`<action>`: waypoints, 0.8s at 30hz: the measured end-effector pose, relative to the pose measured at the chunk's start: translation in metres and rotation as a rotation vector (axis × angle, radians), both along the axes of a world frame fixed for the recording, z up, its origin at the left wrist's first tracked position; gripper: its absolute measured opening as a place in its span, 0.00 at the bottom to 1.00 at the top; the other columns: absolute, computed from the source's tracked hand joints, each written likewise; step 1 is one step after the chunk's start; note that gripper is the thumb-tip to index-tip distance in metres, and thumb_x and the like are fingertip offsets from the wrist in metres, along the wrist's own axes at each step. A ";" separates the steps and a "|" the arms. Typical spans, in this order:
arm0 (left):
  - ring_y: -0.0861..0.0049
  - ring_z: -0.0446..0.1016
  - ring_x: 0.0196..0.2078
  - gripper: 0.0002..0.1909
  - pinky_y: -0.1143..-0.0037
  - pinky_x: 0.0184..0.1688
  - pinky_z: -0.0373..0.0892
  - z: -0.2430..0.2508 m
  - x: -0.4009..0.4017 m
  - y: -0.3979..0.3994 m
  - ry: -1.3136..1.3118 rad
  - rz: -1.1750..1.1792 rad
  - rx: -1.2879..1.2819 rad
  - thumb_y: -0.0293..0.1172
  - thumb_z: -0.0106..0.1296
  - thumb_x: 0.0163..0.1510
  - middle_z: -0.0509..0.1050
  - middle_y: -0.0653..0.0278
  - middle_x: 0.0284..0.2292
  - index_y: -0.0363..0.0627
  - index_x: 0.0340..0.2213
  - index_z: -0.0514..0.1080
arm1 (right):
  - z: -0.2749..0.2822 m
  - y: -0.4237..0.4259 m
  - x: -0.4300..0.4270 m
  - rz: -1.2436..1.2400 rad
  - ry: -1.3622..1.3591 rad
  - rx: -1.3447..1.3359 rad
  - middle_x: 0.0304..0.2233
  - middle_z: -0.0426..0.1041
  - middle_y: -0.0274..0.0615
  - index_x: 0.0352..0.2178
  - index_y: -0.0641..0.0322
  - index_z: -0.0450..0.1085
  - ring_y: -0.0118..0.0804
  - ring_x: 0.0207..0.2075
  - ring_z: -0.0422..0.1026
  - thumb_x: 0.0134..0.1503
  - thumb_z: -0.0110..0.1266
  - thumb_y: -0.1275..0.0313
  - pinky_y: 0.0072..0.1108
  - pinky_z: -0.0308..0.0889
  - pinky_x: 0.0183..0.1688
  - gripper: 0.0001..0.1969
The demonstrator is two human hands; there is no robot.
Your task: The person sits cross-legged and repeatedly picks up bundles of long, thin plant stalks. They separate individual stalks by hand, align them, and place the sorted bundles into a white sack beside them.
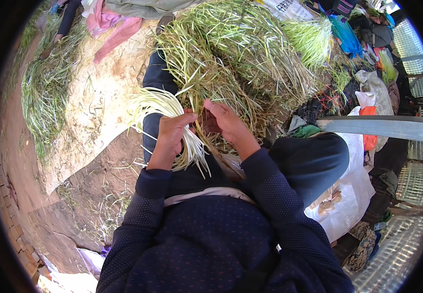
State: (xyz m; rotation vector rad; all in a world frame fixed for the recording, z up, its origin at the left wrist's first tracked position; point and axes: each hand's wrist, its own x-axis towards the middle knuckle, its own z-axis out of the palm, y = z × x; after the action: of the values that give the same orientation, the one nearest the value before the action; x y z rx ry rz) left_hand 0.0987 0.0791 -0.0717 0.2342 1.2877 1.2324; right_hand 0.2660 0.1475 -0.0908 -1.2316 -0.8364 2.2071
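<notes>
My left hand (pixel 173 132) is closed around a bundle of pale, blanched chive-like stems (pixel 160 100). Their white ends hang down toward my lap, and the yellowish tips fan out over my leg. Just to the right, my right hand (pixel 228 121) has its fingers curled behind a yellow-brown stalk (pixel 198 106) running down between both hands. The right thumb is raised apart from the stalk, so whether that hand grips it is unclear. Beyond the hands, a large heap of green and withered stems (pixel 229 47) lies against my outstretched leg (pixel 156 73).
A pale sheet (pixel 105 88) with scattered stems covers the ground at left, beside another heap (pixel 46 99). Another person's leg (pixel 68 16) shows at upper left. A cleaner pale-green bunch (pixel 312 40) lies at upper right. A metal bar (pixel 379 126) juts in above a white sack (pixel 354 183).
</notes>
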 end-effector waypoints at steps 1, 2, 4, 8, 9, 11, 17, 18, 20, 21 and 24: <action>0.81 0.75 0.24 0.12 0.79 0.25 0.70 0.000 0.001 0.000 -0.004 0.000 0.004 0.24 0.63 0.50 0.78 0.66 0.28 0.37 0.37 0.77 | -0.005 0.005 -0.009 -0.051 0.028 -0.009 0.25 0.74 0.33 0.36 0.61 0.73 0.25 0.27 0.73 0.60 0.60 0.56 0.23 0.71 0.31 0.17; 0.81 0.75 0.24 0.11 0.79 0.25 0.70 0.000 0.001 0.000 -0.006 0.001 0.007 0.23 0.63 0.50 0.78 0.66 0.28 0.37 0.37 0.77 | -0.010 0.008 -0.015 0.011 0.049 0.048 0.31 0.77 0.37 0.39 0.66 0.74 0.27 0.32 0.76 0.62 0.58 0.62 0.21 0.72 0.35 0.15; 0.81 0.75 0.24 0.10 0.79 0.25 0.70 0.000 0.002 -0.002 0.015 0.012 0.007 0.23 0.63 0.50 0.78 0.66 0.28 0.37 0.36 0.78 | -0.020 0.007 -0.029 0.033 0.014 0.194 0.33 0.78 0.38 0.39 0.67 0.74 0.28 0.33 0.76 0.62 0.58 0.65 0.21 0.72 0.37 0.13; 0.81 0.75 0.22 0.08 0.80 0.23 0.70 -0.004 0.008 -0.004 0.046 0.044 0.033 0.22 0.62 0.50 0.79 0.65 0.27 0.36 0.34 0.78 | -0.032 0.002 -0.033 -0.046 0.035 0.212 0.34 0.78 0.40 0.38 0.70 0.74 0.29 0.33 0.75 0.62 0.55 0.71 0.21 0.71 0.39 0.09; 0.81 0.75 0.21 0.09 0.80 0.23 0.70 -0.005 0.010 -0.004 0.058 0.052 0.039 0.22 0.62 0.49 0.78 0.65 0.27 0.36 0.34 0.78 | -0.033 0.001 -0.031 -0.081 0.038 0.209 0.34 0.78 0.40 0.38 0.70 0.74 0.29 0.32 0.75 0.62 0.55 0.72 0.21 0.71 0.38 0.09; 0.81 0.74 0.20 0.09 0.80 0.21 0.70 -0.008 0.013 -0.004 0.088 0.081 0.026 0.22 0.63 0.49 0.78 0.64 0.26 0.36 0.34 0.77 | -0.033 -0.005 -0.023 -0.141 0.047 0.146 0.33 0.77 0.38 0.37 0.69 0.74 0.27 0.31 0.75 0.62 0.54 0.72 0.20 0.71 0.36 0.08; 0.80 0.72 0.17 0.09 0.79 0.20 0.70 -0.011 0.014 -0.004 0.052 0.102 0.030 0.23 0.63 0.48 0.77 0.65 0.24 0.38 0.33 0.76 | -0.023 -0.015 -0.008 -0.178 -0.010 0.153 0.31 0.76 0.33 0.36 0.64 0.74 0.22 0.28 0.72 0.62 0.54 0.73 0.19 0.68 0.30 0.06; 0.80 0.72 0.17 0.09 0.79 0.20 0.70 -0.010 0.013 -0.005 0.038 0.094 0.037 0.23 0.63 0.49 0.77 0.65 0.24 0.38 0.33 0.76 | -0.021 -0.016 -0.007 -0.171 -0.021 0.167 0.30 0.76 0.32 0.36 0.64 0.75 0.22 0.27 0.72 0.62 0.54 0.73 0.18 0.68 0.29 0.05; 0.80 0.72 0.17 0.09 0.78 0.20 0.70 -0.009 0.012 -0.005 0.035 0.077 0.052 0.23 0.63 0.49 0.77 0.65 0.24 0.38 0.34 0.76 | -0.016 -0.016 -0.008 -0.152 -0.050 0.167 0.26 0.73 0.30 0.32 0.64 0.73 0.21 0.24 0.69 0.61 0.54 0.73 0.18 0.65 0.26 0.05; 0.79 0.72 0.17 0.09 0.78 0.20 0.70 -0.009 0.012 -0.005 0.035 0.069 0.053 0.23 0.63 0.49 0.77 0.64 0.24 0.38 0.34 0.76 | -0.013 -0.015 -0.009 -0.142 -0.065 0.168 0.24 0.72 0.29 0.30 0.64 0.73 0.21 0.23 0.68 0.60 0.54 0.72 0.18 0.63 0.24 0.06; 0.79 0.72 0.17 0.08 0.79 0.19 0.69 -0.008 0.012 -0.006 0.017 0.079 0.056 0.20 0.62 0.47 0.76 0.62 0.24 0.35 0.32 0.75 | -0.007 -0.008 -0.014 -0.170 -0.005 0.144 0.27 0.74 0.31 0.32 0.63 0.75 0.20 0.26 0.70 0.61 0.56 0.70 0.17 0.65 0.27 0.07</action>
State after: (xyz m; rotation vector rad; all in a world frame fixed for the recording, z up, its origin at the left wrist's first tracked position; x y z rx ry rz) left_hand 0.1108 0.0733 -0.0793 0.2358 1.2889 1.3376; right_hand 0.2517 0.1392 -0.0977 -1.1925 -0.8447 1.9750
